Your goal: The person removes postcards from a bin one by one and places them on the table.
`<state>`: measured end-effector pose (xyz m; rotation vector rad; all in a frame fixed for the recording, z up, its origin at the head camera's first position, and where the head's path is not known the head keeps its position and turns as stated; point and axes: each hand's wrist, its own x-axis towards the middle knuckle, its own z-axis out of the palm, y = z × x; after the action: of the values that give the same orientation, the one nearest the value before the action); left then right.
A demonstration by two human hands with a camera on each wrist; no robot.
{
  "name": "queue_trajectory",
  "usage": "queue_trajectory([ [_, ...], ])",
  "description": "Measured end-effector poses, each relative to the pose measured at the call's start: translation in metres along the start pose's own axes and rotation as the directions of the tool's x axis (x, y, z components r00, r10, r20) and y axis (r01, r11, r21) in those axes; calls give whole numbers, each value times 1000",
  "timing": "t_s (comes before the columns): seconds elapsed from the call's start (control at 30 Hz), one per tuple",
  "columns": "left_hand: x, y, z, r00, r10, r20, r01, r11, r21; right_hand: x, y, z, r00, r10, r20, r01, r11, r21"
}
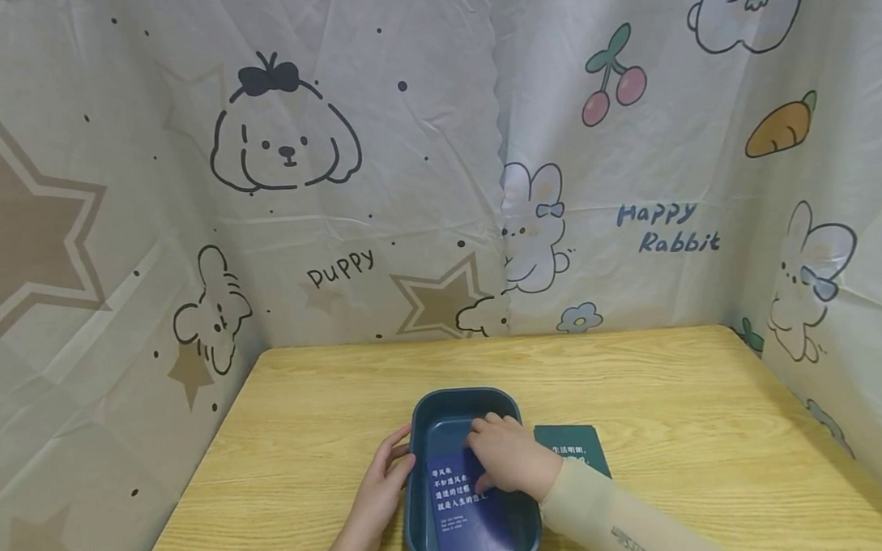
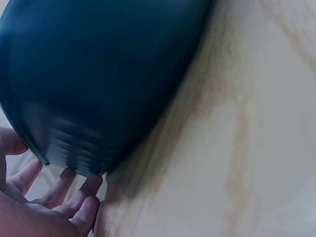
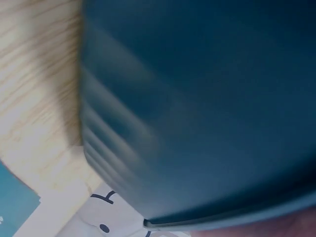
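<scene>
A dark teal plastic tray (image 1: 465, 395) stands on the table, with a blue booklet (image 1: 468, 530) lying inside it, white printing facing up. My right hand (image 1: 509, 455) reaches over the tray's right rim and grips the booklet by its upper part. The thumb rests on the cover, while the curled fingers go past the top edge. Along the tray's left side, my left hand (image 1: 379, 488) touches the outer wall with loosely extended fingers. The left wrist view shows its fingertips (image 2: 91, 185) against the ribbed wall. Only the tray's outside fills the right wrist view.
Just right of the tray lies a green booklet (image 1: 574, 445), partly covered by my right sleeve (image 1: 602, 497). The wood-grain table (image 1: 306, 394) meets a printed cloth (image 1: 424, 211) at its back and sides.
</scene>
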<state>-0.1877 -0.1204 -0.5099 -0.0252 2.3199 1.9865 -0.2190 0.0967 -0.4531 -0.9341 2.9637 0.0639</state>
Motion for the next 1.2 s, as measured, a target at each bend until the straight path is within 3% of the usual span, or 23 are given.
queue_trajectory([
  [0.37,1,-1,0,1000,-10,1,10,1000,-3,1,1,4,1000,22,18,-22,1000,17],
  [1.2,1,0,0,1000,11,3,-11,1000,-5,1,7,9,997,33,-64,-24,990,141],
])
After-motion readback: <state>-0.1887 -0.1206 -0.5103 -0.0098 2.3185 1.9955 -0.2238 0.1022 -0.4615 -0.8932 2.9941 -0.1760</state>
